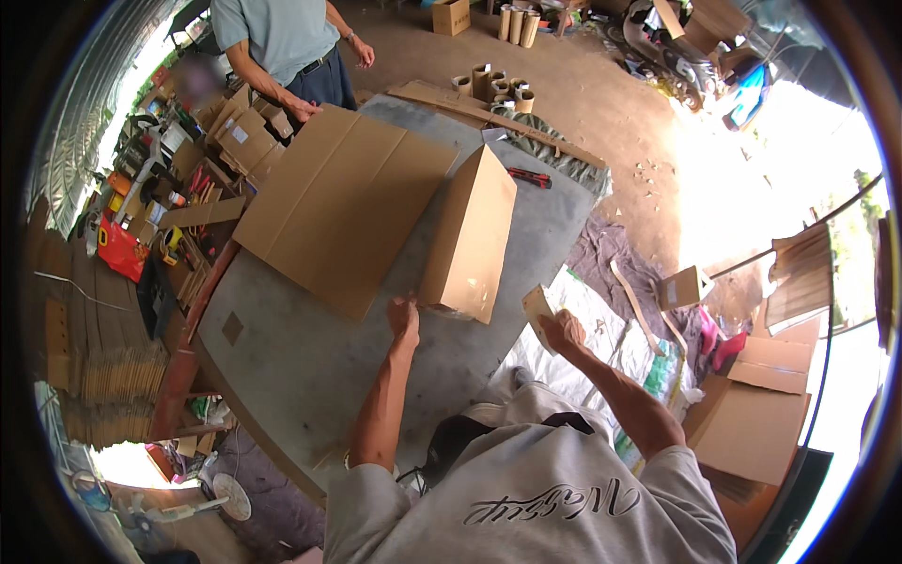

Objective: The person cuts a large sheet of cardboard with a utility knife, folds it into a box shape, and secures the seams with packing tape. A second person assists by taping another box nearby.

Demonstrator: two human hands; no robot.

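Your left hand (pixel 404 318) is just beside the near end of the long brown box (pixel 479 235), and it seems to touch the low corner there. Its fingers are bent, but you cannot tell if they grip. Your right hand (pixel 564 331) is closed around a small tan block (pixel 539 312), apart from the box.

The box sits on the grey surface (pixel 272 282). It lies at about one o'clock from your left hand and between ten and eleven from your right. Your left hand is nearer. The long way of the box runs almost from six to twelve, with the far end leaning toward one.

Count out from the box: one box, then one big flat cardboard sheet (pixel 348 202) near nine to ten o'clock. One red and black cutter (pixel 529 177) is between one and two. One co-worker's hand (pixel 305 109) is at ten, at the sheet's far corner. Past the surface, toward twelve, at least five short tubes (pixel 498 89) stand together. Three taller tubes (pixel 518 25) stand farther off.
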